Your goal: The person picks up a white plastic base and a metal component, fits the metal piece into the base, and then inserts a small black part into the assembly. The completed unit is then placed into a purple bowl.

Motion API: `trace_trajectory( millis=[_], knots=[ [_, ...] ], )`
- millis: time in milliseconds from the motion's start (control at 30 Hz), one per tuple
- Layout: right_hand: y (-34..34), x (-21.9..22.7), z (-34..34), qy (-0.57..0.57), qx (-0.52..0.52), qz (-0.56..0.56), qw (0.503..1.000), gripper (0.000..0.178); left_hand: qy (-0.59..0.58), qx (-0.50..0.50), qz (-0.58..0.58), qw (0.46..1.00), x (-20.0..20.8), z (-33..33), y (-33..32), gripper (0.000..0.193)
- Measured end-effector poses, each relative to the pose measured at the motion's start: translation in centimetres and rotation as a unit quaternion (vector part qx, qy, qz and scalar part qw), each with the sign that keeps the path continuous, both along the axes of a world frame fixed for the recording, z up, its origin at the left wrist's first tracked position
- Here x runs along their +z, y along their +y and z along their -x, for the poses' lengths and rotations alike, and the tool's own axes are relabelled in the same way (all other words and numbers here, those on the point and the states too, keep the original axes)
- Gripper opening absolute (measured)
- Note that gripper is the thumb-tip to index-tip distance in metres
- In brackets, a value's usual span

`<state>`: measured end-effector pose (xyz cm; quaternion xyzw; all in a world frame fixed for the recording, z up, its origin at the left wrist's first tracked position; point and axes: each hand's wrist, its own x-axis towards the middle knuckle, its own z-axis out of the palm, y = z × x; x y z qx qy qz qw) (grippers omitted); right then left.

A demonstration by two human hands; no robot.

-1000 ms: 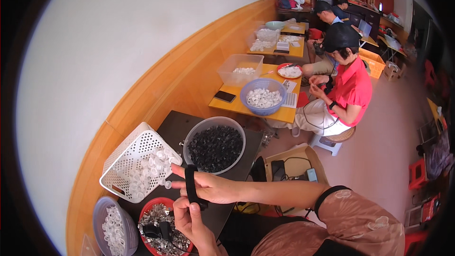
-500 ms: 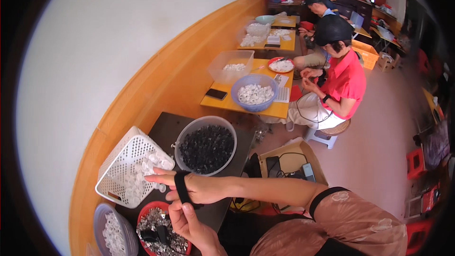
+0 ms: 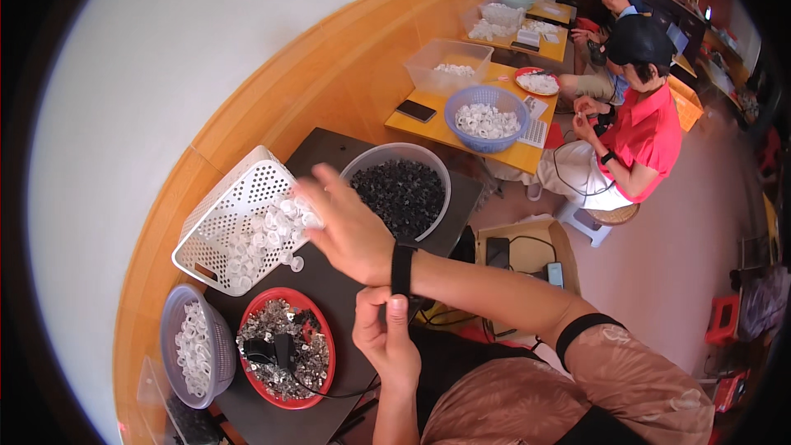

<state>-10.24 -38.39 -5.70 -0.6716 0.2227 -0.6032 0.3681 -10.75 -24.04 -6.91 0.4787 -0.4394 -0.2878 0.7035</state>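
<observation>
Black band sits around the right wrist, strap level with the forearm's near end. Right hand open, fingers spread and blurred, over the edge of the white perforated basket of white rings. Left hand curled, thumb and fingers pinching the band's lower edge. Dark table beneath; red tray of metal pieces stands to the left.

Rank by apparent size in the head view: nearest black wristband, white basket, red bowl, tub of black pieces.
White basket
Red bowl and tub of black pieces: too alike to rank
Nearest black wristband
</observation>
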Motion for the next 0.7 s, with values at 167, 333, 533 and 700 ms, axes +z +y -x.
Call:
trace_trajectory(
  millis=[167,333,533,700],
  knots=[
    [1.2,1.5,0.7,0.479,-0.174,0.287,0.811,0.021,0.009,0.026,0.011,1.0,0.5,0.0,0.1,0.015],
    [1.1,2.7,1.3,0.19,0.094,-0.024,0.977,0.012,-0.019,-0.012,0.018,1.0,-0.2,0.7,0.3,0.016],
    [2.1,3.7,0.6,0.162,-0.07,0.212,0.961,0.011,-0.107,0.101,0.064,0.987,0.5,0.8,0.4,0.012],
    [0.8,4.1,0.3,0.242,-0.116,0.26,0.927,0.009,-0.201,0.083,0.034,0.976,0.3,-0.4,1.3,0.019]
  ],
)
